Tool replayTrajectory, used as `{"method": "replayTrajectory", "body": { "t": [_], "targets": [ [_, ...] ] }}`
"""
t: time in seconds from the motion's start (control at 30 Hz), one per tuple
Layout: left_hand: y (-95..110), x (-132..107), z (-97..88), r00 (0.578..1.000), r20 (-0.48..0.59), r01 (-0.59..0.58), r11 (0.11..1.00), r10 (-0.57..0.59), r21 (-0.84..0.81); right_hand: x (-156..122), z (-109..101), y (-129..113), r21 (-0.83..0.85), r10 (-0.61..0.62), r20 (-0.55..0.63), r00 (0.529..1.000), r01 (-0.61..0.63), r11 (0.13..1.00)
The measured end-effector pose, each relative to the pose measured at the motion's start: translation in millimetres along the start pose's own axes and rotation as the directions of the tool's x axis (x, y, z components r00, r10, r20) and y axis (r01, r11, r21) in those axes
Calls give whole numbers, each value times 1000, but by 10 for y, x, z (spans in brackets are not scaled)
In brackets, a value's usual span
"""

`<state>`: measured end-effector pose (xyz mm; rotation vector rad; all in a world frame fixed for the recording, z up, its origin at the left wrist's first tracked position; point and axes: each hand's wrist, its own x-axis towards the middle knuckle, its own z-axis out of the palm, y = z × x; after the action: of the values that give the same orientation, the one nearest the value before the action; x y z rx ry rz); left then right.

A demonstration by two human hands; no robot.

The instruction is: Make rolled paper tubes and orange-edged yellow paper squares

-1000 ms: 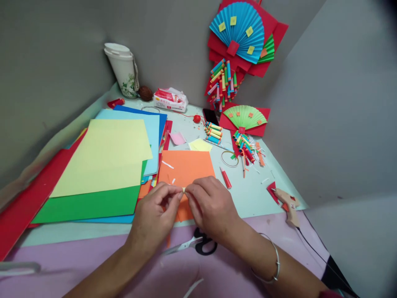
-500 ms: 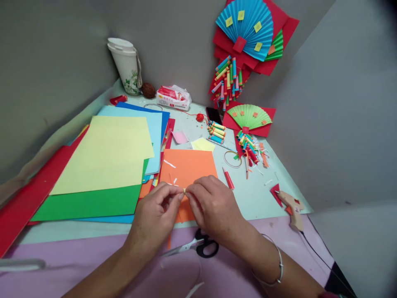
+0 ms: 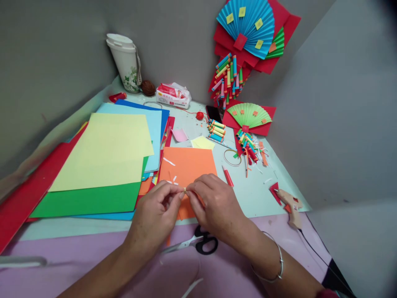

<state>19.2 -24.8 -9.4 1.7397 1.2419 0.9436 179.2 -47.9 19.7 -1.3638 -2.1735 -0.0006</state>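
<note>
Between the fingertips of both hands is a tiny pale yellow piece (image 3: pixel 185 190), mostly covered, perhaps rolled paper. My left hand (image 3: pixel 156 213) pinches its left end, and my right hand (image 3: pixel 215 203) pinches its right end. Both hands are closed, fingertips almost meeting, over the near part of an orange paper sheet (image 3: pixel 189 161). White paper strips (image 3: pixel 169 162) lie on that sheet. Just below the hands, scissors (image 3: pixel 204 242) with black handles rest on the pink surface. A red glue-stick-like or pen-like tube (image 3: pixel 228 176) lies right of the orange sheet.
Stacked coloured sheets (image 3: pixel 105 153) fill the left side. A glue gun (image 3: pixel 291 205) with a cord lies at right. Small paper rolls (image 3: pixel 216 130), a green paper fan (image 3: pixel 248 115), a phone (image 3: pixel 213 114), a tissue pack (image 3: pixel 173 96) and a white cup (image 3: pixel 124 64) stand or lie farther back.
The hands hold nearly the same pinch on the small yellow piece. The view has shifted slightly, so the table things appear a little higher.
</note>
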Motion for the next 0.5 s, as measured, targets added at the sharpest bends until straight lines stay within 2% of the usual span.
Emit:
{"method": "replayTrajectory", "body": {
  "t": [0.17,0.33,0.5],
  "targets": [
    [4,14,-2,1000,18,13,1000,-13,11,-4,0,9,2,18,8,1000,-18,1000],
    [-1,-1,-22,999,34,24,1000,-24,-4,-1,-33,22,21,49,81,996,-50,999],
    [-12,3,-15,998,40,40,999,-39,-7,4,-19,14,-8,47,80,996,-47,999]
  ]
}}
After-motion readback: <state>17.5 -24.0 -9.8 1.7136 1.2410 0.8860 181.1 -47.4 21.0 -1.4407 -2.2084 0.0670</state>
